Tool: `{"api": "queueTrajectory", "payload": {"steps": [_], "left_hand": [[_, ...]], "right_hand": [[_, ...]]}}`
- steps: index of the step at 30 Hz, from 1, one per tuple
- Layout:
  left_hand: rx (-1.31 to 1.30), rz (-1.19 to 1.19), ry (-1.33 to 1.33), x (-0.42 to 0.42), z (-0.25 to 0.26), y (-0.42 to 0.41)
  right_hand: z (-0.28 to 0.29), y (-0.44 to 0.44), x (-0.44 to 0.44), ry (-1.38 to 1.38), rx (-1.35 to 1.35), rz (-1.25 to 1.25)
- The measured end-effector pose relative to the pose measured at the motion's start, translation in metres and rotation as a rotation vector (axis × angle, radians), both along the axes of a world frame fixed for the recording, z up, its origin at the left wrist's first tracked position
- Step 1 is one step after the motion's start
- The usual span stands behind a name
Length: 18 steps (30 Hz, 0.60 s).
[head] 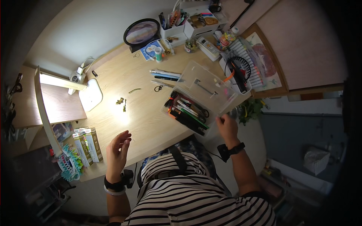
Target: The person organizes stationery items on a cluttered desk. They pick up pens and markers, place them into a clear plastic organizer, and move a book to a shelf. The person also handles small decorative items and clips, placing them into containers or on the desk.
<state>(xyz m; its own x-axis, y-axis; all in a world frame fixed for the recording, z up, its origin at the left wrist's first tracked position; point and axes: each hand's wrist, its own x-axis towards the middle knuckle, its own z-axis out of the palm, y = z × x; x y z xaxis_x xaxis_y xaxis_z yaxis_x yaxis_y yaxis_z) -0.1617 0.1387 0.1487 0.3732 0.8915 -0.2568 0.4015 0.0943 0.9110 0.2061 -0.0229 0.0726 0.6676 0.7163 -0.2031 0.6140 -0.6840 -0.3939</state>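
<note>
My left hand [119,147] hovers over the front part of the wooden desk [152,127], fingers bent and apart, holding nothing. My right hand [227,127] is by the front corner of a clear plastic box [209,130], its fingers curled; whether they touch or grip the box cannot be told. The box holds pens, scissors [202,116] and black and orange items. Its clear lid [208,84] lies opened back. Several pens [165,75] and a black looped item [158,88] lie left of the lid. Small dark golden pieces [120,101] and a thin greenish strip [134,90] lie mid-desk.
A lit lamp [91,94] stands at the left, with upright narrow boxes [93,145] nearer me. Along the back are a round mirror [142,32], a pen holder [172,30], a glass jar [191,45] and a remote control [208,48]. A white tray [246,91] sits right.
</note>
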Motion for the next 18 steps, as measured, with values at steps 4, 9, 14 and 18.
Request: {"api": "queueTrajectory", "payload": {"steps": [4,9,14,18], "left_hand": [[0.015,-0.041,0.024,0.005,0.001,0.002],[0.014,-0.078,0.071,0.014,0.005,0.006],[0.003,-0.074,0.078,0.01,0.001,0.006],[-0.107,-0.018,0.002,-0.001,-0.015,0.004]], "right_hand": [[-0.032,-0.016,0.015,0.544,0.077,-0.372],[-0.044,-0.002,0.006,0.903,0.104,-0.444],[-0.052,-0.012,0.005,0.768,0.091,-0.232],[-0.02,0.0,-0.01,0.735,0.056,-0.126]]}}
